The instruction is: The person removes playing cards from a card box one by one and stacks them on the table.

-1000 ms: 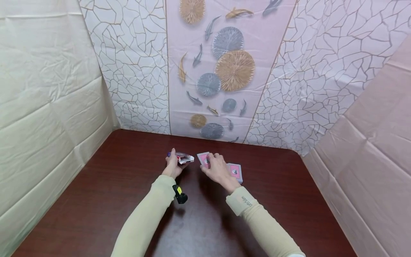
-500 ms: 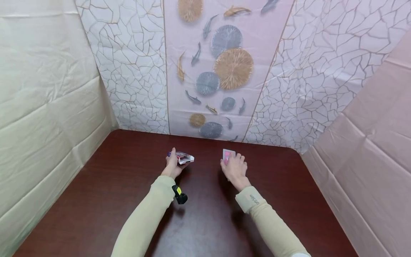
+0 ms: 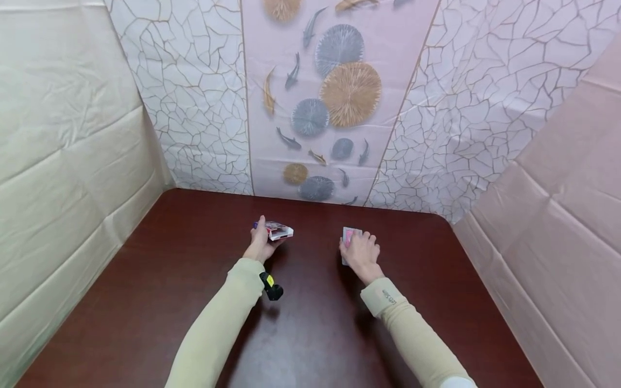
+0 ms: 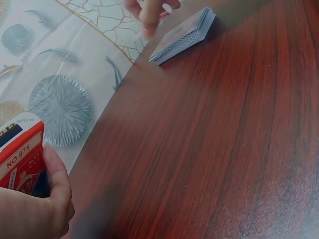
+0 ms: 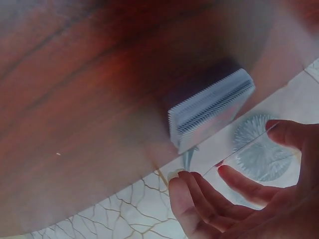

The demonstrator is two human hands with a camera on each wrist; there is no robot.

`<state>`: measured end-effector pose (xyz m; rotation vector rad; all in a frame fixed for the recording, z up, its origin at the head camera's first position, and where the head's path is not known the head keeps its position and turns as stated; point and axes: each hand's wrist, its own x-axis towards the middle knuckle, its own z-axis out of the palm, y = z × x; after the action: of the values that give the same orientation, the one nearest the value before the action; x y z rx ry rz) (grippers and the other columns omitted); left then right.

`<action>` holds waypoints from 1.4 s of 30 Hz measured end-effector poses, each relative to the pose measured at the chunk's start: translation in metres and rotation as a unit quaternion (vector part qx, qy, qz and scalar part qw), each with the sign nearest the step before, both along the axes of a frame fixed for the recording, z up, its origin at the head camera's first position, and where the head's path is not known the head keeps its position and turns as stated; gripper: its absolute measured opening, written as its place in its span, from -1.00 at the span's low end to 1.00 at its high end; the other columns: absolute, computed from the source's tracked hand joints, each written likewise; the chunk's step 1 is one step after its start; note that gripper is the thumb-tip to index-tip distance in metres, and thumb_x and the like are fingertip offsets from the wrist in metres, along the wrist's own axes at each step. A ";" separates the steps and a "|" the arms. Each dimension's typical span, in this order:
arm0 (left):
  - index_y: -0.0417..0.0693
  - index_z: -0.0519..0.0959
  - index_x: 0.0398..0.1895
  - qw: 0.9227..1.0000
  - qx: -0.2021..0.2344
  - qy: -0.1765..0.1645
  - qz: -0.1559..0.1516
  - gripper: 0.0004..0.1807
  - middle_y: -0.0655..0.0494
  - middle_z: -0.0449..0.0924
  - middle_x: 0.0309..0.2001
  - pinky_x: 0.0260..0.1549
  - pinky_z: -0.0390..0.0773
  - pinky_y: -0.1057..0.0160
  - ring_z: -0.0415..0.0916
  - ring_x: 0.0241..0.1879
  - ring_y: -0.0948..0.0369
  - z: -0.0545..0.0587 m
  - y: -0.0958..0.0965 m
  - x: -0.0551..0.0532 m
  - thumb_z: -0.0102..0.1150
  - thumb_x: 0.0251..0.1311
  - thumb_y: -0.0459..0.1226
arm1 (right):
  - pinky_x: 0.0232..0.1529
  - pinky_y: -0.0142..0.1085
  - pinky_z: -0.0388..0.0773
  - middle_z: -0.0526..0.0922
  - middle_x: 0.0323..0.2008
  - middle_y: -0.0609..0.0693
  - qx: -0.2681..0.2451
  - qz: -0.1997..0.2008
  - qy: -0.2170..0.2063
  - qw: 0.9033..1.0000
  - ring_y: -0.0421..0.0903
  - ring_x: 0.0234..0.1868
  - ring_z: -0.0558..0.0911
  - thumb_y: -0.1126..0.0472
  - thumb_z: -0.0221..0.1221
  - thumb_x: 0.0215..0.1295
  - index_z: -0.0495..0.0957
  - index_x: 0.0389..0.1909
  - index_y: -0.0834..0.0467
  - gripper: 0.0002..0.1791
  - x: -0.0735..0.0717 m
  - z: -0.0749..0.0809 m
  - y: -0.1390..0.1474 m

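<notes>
My left hand [image 3: 260, 243] grips a card box [image 3: 282, 232], its open end facing right. In the left wrist view the box's side [image 4: 22, 154] is red with "NO.975" printed on it. To the right, my right hand [image 3: 363, 251] holds a pink-backed playing card [image 3: 348, 234] by its edges, between thumb and fingers. Seen almost edge-on in the right wrist view, this card is a thin line over a thick deck of playing cards [image 5: 212, 107]. The deck lies on the table, and from the head my right hand hides most of it.
The dark red-brown wooden table [image 3: 310, 302] ends just behind both hands. A patterned cloth [image 3: 315, 134] with fish and round shapes hangs there. Plain pale cloth walls stand left and right. A black device [image 3: 271, 288] sits on my left wrist.
My right hand has moved right, carrying the card from beside the box to over the deck. My left hand keeps the box in nearly the same place. The head view has tilted slightly.
</notes>
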<state>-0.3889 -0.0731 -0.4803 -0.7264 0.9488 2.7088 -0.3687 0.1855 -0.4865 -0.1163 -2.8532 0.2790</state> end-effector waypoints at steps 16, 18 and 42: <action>0.37 -0.58 0.48 1.000 -0.001 -0.001 -0.001 -0.16 -0.19 -0.03 0.48 0.37 0.25 -0.04 0.18 0.40 -0.02 0.000 0.000 -0.001 -0.24 0.46 0.06 | -0.19 0.14 0.55 0.55 -0.10 0.35 0.012 0.011 -0.038 0.999 0.27 -0.08 0.52 -0.13 0.17 0.23 0.44 0.07 0.30 -0.38 0.005 -0.009 0.000; 0.36 -0.58 0.48 1.000 -0.004 -0.002 -0.001 -0.16 -0.20 -0.02 0.47 0.37 0.25 -0.04 0.19 0.40 -0.02 0.000 0.000 -0.001 -0.23 0.46 0.05 | -0.18 0.14 0.55 0.55 -0.10 0.35 0.009 0.010 -0.041 0.999 0.27 -0.07 0.53 -0.12 0.17 0.23 0.44 0.08 0.30 -0.39 0.005 -0.010 0.000; 0.33 -0.58 0.49 1.000 -0.007 -0.005 -0.003 -0.15 -0.21 -0.01 0.47 0.35 0.27 -0.05 0.22 0.38 -0.03 -0.002 0.011 -0.002 -0.22 0.46 0.04 | -0.22 0.11 0.56 0.50 -0.15 0.43 0.005 0.007 -0.043 0.999 0.31 -0.09 0.48 0.00 0.24 0.10 0.38 -0.03 0.31 -0.44 0.004 -0.020 0.001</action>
<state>-0.3909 -0.0616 -0.4823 -0.7375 0.9684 2.6943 -0.3644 0.1862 -0.5069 -0.1095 -2.9411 0.2701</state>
